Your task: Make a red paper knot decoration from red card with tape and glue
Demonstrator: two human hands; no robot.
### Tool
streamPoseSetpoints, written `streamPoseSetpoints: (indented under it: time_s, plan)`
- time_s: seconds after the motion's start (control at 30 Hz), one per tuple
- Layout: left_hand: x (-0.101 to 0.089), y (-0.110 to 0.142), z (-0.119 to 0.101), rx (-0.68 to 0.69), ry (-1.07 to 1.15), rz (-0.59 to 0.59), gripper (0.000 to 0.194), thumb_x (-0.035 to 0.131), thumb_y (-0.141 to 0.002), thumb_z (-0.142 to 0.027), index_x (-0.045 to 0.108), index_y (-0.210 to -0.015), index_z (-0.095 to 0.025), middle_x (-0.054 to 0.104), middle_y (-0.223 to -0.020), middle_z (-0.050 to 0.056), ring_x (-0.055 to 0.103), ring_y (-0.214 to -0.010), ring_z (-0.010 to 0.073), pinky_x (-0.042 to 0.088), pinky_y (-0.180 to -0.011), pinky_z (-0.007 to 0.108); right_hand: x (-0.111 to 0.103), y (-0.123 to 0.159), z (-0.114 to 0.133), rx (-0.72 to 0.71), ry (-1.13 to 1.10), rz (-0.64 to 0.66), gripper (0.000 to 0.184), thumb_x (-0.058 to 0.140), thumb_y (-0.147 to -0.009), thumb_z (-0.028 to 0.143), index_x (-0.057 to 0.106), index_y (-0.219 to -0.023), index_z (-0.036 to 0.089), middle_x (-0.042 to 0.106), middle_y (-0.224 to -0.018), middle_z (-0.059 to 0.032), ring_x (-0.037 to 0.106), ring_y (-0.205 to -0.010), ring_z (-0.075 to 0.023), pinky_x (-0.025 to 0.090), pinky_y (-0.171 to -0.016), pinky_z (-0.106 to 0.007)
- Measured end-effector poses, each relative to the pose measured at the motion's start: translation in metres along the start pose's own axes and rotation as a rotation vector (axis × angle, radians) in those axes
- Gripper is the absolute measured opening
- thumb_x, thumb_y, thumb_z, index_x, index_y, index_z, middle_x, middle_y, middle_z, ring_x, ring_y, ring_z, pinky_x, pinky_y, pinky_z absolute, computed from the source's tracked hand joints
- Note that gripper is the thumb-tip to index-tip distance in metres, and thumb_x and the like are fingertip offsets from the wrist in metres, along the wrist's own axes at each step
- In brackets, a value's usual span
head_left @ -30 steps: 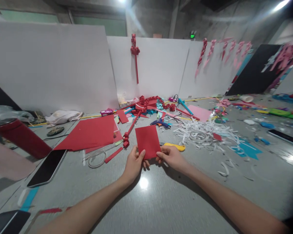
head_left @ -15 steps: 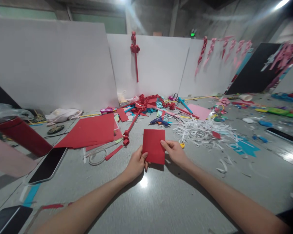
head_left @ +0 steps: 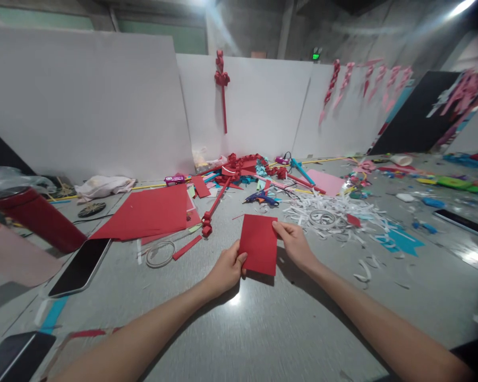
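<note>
Red card: a small rectangle of red paper (head_left: pixel 258 244) was held just above the grey worktop (head_left: pixel 263 329), towards its middle, tilted a little with its face up to the camera, probably so both hands could square it.
Left hand: the left hand (head_left: pixel 226 270) pinched the card's lower left edge, thumb on top and fingers curled under; closed onto the paper, not gaping.
Right hand: the right hand (head_left: pixel 297 245) gripped the upper right corner, thumb on the face, fingers behind; likewise shut on the card. Holding opposite corners kept the sheet flat and taut.
Red sheets: a stack of larger red sheets (head_left: pixel 149 213) lay flat to the left, well apart from the card, near the white backboard (head_left: pixel 83 101).
Tape ring: a clear tape ring (head_left: pixel 160 253) rested just in front of those sheets.
Phone: a dark phone (head_left: pixel 80 267) lay face up near the worktop's left edge.
Scraps: white paper trimmings (head_left: pixel 334 212) were heaped to the right of the hands, with a glue gun (head_left: pixel 261 198) behind the card.
Red tumbler: a red tumbler (head_left: pixel 32 217) stood at the far left.
</note>
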State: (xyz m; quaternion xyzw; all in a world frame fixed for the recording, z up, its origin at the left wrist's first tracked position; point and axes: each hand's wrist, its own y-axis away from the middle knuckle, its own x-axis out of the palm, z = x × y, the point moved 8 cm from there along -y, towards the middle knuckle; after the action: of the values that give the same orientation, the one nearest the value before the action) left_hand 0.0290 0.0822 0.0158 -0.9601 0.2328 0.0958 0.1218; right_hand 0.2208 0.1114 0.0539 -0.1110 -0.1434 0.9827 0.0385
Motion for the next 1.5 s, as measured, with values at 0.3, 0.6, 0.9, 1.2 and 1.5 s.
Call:
streamPoseSetpoints:
  time_s: [0.3, 0.6, 0.9, 1.2, 1.5]
  plan:
    - [0.0, 0.0, -0.003, 0.004, 0.026, 0.034, 0.022, 0.048, -0.101, -0.034, 0.06, -0.107, -0.016, 0.053, -0.064, -0.004, 0.049, -0.054, 0.0114, 0.04, -0.054, 0.023, -0.014, -0.003, -0.001, -0.056, 0.024, -0.047, 0.045, 0.057, -0.093, 0.05, 0.056, -0.061, 0.019, 0.053, -0.06, 0.0007, 0.049, -0.059, -0.0144, 0.041, -0.058, -0.026]
    - [-0.028, 0.001, 0.008, -0.09, 0.191, -0.29, 0.031, 0.056, -0.096, -0.048, 0.057, -0.104, -0.018, 0.054, -0.056, -0.006, 0.044, -0.039, 0.0091, 0.034, -0.04, 0.019, -0.013, -0.01, 0.0, -0.108, 0.527, 0.051, 0.038, 0.042, -0.101, 0.041, 0.071, -0.092, 0.018, 0.072, -0.094, -0.01, 0.064, -0.089, -0.0237, 0.047, -0.083, -0.036]
    - [-0.05, -0.003, 0.03, -0.144, 0.449, -0.492, 0.028, 0.061, -0.091, -0.045, 0.044, -0.095, -0.022, 0.062, -0.062, -0.005, 0.051, -0.041, 0.0096, 0.036, -0.041, 0.018, -0.003, -0.008, -0.015, -0.202, 1.026, 0.192, 0.02, 0.058, -0.097, 0.035, 0.069, -0.102, 0.018, 0.067, -0.108, -0.0126, 0.06, -0.105, -0.0282, 0.039, -0.094, -0.041]
    - [-0.064, -0.005, 0.039, -0.109, 0.597, -0.635, 0.024, 0.06, -0.089, -0.04, 0.045, -0.092, -0.021, 0.061, -0.062, -0.004, 0.054, -0.046, 0.0104, 0.038, -0.047, 0.021, 0.004, 0.006, 0.026, -0.247, 0.709, 0.324, 0.021, 0.056, -0.094, 0.039, 0.063, -0.103, 0.021, 0.068, -0.08, -0.0031, 0.058, -0.067, -0.0172, 0.038, -0.065, -0.029]
    - [-0.064, -0.005, 0.04, -0.107, 0.613, -0.631, 0.027, 0.062, -0.089, -0.042, 0.044, -0.092, -0.022, 0.061, -0.062, -0.004, 0.055, -0.047, 0.01, 0.037, -0.048, 0.02, 0.009, 0.015, 0.031, -0.299, 0.92, 0.538, 0.019, 0.058, -0.092, 0.037, 0.065, -0.101, 0.022, 0.069, -0.082, -0.0066, 0.061, -0.073, -0.021, 0.035, -0.066, -0.03]
